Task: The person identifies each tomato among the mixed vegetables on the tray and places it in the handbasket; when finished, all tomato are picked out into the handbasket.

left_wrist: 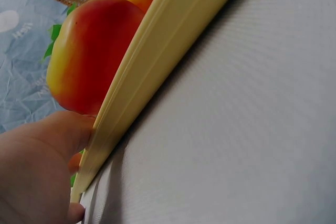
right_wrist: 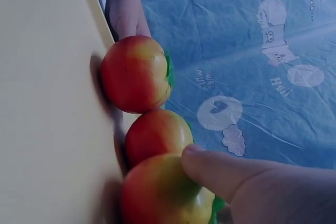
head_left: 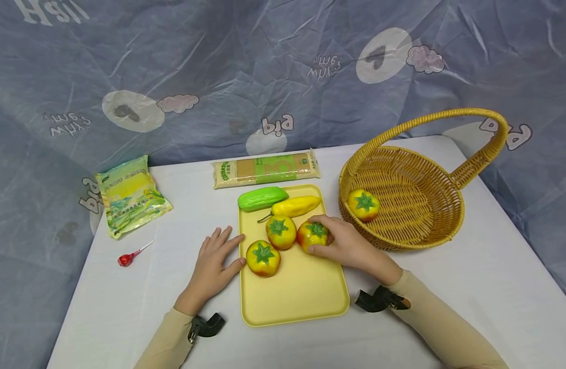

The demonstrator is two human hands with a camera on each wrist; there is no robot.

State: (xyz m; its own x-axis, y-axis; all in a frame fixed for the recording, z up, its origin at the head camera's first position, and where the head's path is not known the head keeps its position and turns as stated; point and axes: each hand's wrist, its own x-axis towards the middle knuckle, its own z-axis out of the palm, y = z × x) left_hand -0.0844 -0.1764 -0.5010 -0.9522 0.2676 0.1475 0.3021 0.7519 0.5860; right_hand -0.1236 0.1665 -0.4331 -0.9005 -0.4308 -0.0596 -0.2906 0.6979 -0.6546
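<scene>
near the middle of the frame, the right hand pinches a red-yellow fruit at the tray; the left hand, fingers straight, touches the tray's left edge (maybe to steady it).

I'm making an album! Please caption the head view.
Right hand grips a yellow-red fruit beside another; left hand touches the tray's rim.
</scene>
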